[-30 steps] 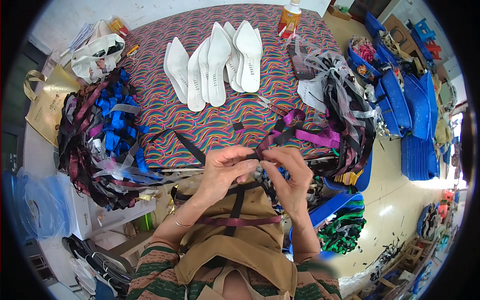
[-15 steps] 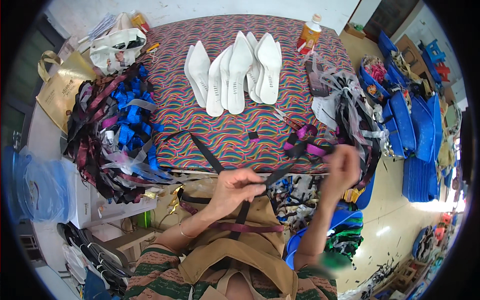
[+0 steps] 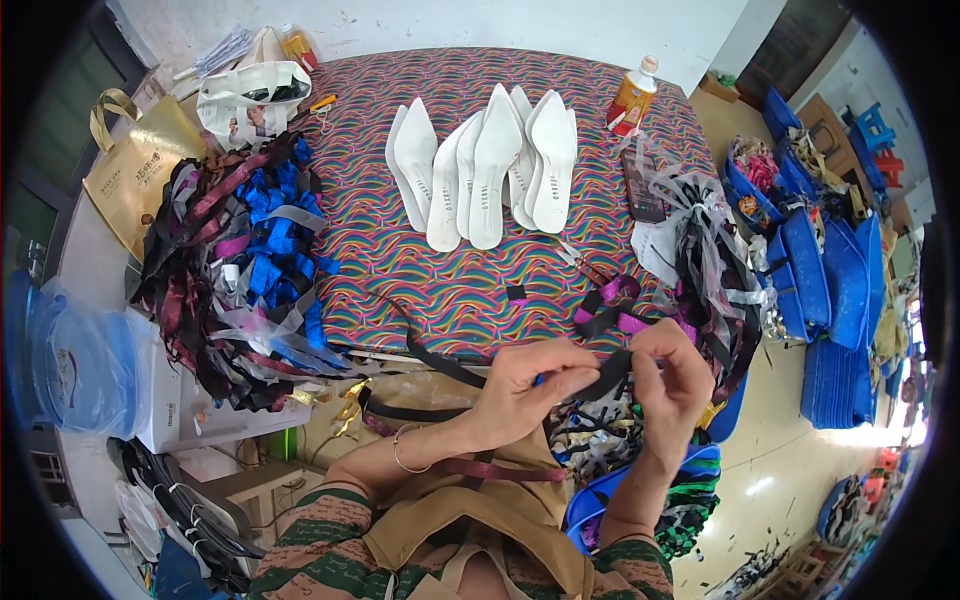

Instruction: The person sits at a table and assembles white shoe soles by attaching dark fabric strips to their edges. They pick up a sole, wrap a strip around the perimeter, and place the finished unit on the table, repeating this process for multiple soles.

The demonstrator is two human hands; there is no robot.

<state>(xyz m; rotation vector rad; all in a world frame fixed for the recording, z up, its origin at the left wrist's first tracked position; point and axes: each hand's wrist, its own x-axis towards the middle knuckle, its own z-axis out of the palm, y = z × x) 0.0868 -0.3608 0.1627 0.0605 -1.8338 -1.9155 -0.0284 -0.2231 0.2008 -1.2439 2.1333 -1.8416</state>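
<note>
My left hand pinches a black fabric strip just in front of the table's near edge. Close beside it, my right hand has its fingers closed on the other side of the same strip. A tail of black strip runs from my left hand leftward onto the table. Just beyond my right hand lie purple and black strips, with small scissors behind them. White pointed insoles lie overlapped in a row farther back. A small black square piece rests on the patterned cloth.
Bundles of blue, maroon and black strips hang over the table's left side. Black and clear strips bunch at the right, by a phone and a bottle. Blue bins stand on the floor at right.
My left hand has moved right and my right hand has come down and in, so both are close together on the black strip. The view has shifted slightly.
</note>
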